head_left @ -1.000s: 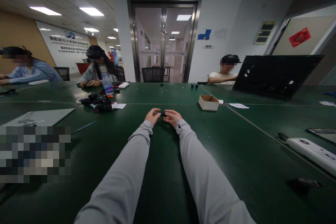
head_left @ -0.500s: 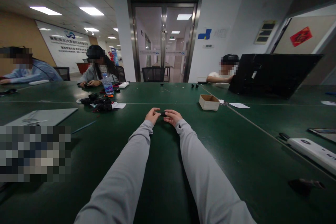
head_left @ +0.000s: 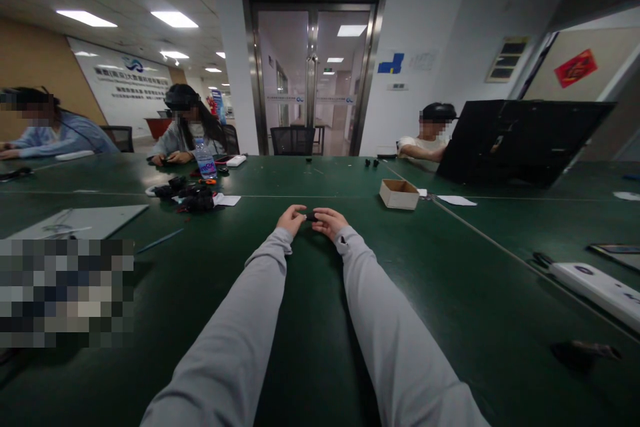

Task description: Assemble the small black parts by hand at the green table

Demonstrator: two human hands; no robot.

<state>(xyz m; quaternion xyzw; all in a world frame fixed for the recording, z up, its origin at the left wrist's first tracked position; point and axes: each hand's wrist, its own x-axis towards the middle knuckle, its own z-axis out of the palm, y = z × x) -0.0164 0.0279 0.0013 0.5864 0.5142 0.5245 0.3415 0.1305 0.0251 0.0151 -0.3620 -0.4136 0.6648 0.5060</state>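
Both arms reach forward over the green table (head_left: pixel 320 320). Between the hands is a small black object (head_left: pixel 311 217) with a pale, shiny bit at its left end; its kind is too small to make out. My right hand (head_left: pixel 330 222) grips the black part between thumb and fingers. My left hand (head_left: pixel 291 219) pinches the shiny end, its index finger stretched out above. The fingertips of the two hands almost meet, just above the tabletop.
An open cardboard box (head_left: pixel 399 195) stands right of my hands. To the left lie a heap of black parts (head_left: pixel 195 197), a water bottle (head_left: pixel 206 161) and a blue stick (head_left: pixel 160 241). A big black monitor (head_left: pixel 520 143) and a white power strip (head_left: pixel 600 290) are right. Three people sit across.
My hands stay in the same place with the small black object between them. At the right, the person behind the monitor has shifted slightly.
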